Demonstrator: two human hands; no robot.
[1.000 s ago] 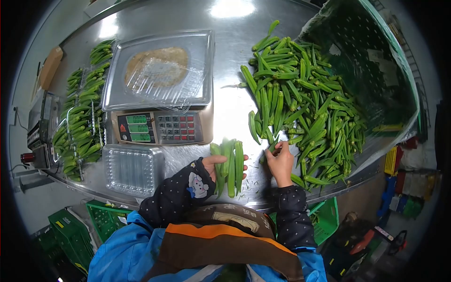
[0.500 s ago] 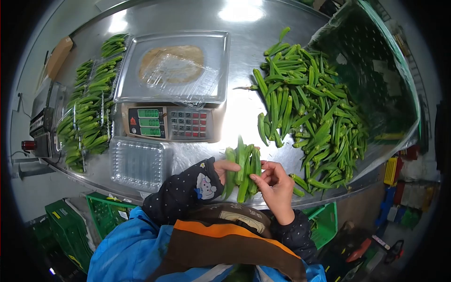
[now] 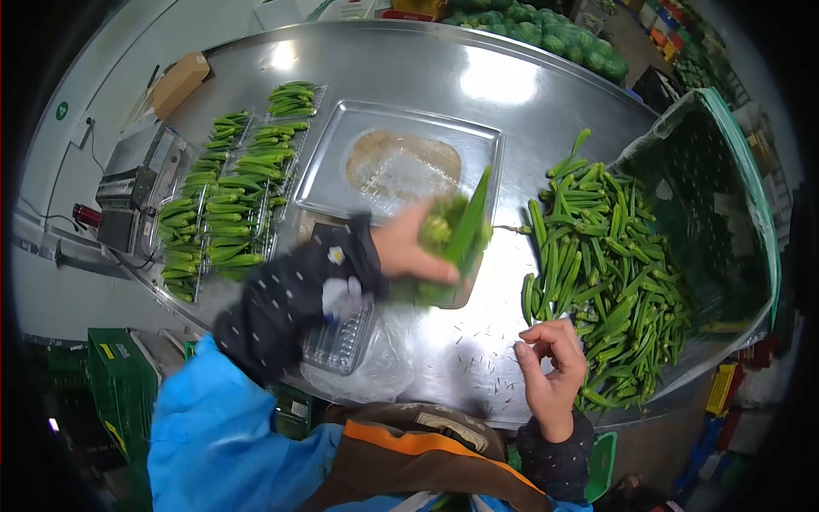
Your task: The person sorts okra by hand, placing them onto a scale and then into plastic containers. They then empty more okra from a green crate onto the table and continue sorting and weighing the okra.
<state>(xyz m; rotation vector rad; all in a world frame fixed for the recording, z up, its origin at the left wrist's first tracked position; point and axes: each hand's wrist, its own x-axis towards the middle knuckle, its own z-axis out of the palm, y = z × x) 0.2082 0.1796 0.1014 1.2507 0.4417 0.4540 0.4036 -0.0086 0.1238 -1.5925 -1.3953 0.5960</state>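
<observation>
My left hand [image 3: 414, 252], blurred by motion, is closed around a bunch of green okra [image 3: 467, 235] above the near right part of the scale's metal pan [image 3: 320, 183]. One okra pod points up past the thumb. My right hand [image 3: 554, 375] is loosely curled, with thumb and fingertips slightly apart and nothing visible in them. It is beside the near left edge of a large okra pile [image 3: 614, 282]. A clear plastic tray [image 3: 341, 341] lies partly under my left sleeve, and the scale's display is mostly hidden by my arm.
Clear trays filled with okra [image 3: 235, 209] stand in rows on the left, near a grey machine [image 3: 136, 188]. A green crate lined with plastic [image 3: 738, 171] leans at the right. Small dark scraps [image 3: 490, 375] and crumpled clear film [image 3: 380, 367] lie on the steel table [image 3: 384, 60].
My left hand has carried the okra bunch forward from the table's near edge to over the scale. My right hand has let go of the bunch. The view has shifted.
</observation>
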